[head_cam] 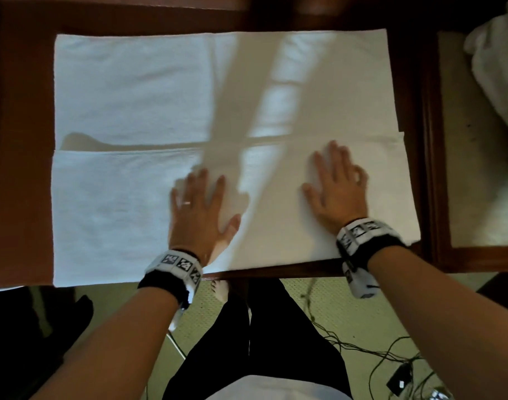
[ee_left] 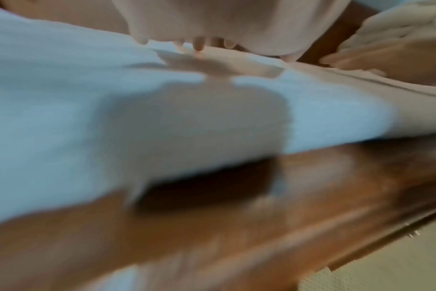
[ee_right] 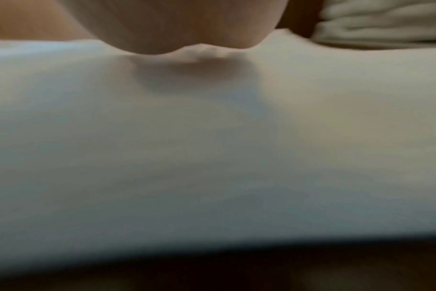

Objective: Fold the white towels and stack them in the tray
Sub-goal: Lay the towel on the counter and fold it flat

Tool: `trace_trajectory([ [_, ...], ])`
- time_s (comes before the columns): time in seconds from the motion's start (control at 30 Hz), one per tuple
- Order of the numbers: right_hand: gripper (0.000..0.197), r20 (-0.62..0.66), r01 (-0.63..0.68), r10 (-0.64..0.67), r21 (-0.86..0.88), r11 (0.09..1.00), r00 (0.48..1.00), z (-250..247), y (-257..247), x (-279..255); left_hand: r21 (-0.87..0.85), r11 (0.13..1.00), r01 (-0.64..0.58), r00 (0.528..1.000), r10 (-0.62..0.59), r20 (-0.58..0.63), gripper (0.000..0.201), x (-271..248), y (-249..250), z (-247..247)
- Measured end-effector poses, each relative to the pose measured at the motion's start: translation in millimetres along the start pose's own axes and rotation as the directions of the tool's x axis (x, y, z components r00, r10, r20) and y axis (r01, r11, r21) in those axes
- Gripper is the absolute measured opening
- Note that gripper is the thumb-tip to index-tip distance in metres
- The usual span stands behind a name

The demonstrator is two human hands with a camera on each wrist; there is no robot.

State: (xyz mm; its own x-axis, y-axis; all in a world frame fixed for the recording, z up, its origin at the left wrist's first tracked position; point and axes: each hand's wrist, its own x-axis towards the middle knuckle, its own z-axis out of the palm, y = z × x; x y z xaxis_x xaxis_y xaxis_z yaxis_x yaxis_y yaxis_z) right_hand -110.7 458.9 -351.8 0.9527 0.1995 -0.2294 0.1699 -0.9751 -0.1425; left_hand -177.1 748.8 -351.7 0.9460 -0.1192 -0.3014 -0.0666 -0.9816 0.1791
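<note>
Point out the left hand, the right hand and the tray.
left hand [head_cam: 202, 210]: head view, back of the hand.
right hand [head_cam: 337, 192]: head view, back of the hand.
tray [head_cam: 431, 168]: head view, dark wooden left rim.

Both hands lie flat on the towel [head_cam: 131, 111] spread over the table [head_cam: 21, 140].

The work surface is a dark reddish-brown wooden table [head_cam: 21, 157] with a polished top, its near edge running across the head view. Below that edge lies a pale green textured floor [head_cam: 330, 310], crossed by thin black cables [head_cam: 362, 350] that lead to a small dark device [head_cam: 400, 379] at lower right. Light falls in cool bluish patches at left and warmer tones at right, casting long crossing shadows across the table area.
</note>
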Motion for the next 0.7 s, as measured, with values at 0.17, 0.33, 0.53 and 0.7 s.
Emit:
trace_trajectory([
  [0.17, 0.068, 0.069, 0.106, -0.104, -0.032, 0.994, 0.992, 20.1, -41.5, -13.7, 0.136, 0.965, -0.225, 0.973, 0.214, 0.091, 0.075, 16.2, -16.4, 0.1],
  [0.33, 0.067, 0.069, 0.135, -0.133, -0.034, 0.990, 0.989, 21.2, -36.8, -11.2, 0.062, 0.954, 0.295, 0.952, -0.298, 0.062, 0.081, -23.5, -145.2, -13.5],
  [0.53, 0.070, 0.124, 0.114, -0.115, 0.018, 0.993, 0.986, 10.8, -39.5, -6.9, -0.018, 0.863, 0.506, 0.863, -0.505, 0.034, 0.090, -21.1, -148.0, -43.4],
  [0.7, 0.074, 0.159, 0.071, -0.067, -0.021, 0.997, 0.985, -4.6, -22.2, -13.0, 0.028, 0.928, 0.372, 0.923, -0.373, 0.089, 0.079, -16.9, -138.9, -30.4],
])
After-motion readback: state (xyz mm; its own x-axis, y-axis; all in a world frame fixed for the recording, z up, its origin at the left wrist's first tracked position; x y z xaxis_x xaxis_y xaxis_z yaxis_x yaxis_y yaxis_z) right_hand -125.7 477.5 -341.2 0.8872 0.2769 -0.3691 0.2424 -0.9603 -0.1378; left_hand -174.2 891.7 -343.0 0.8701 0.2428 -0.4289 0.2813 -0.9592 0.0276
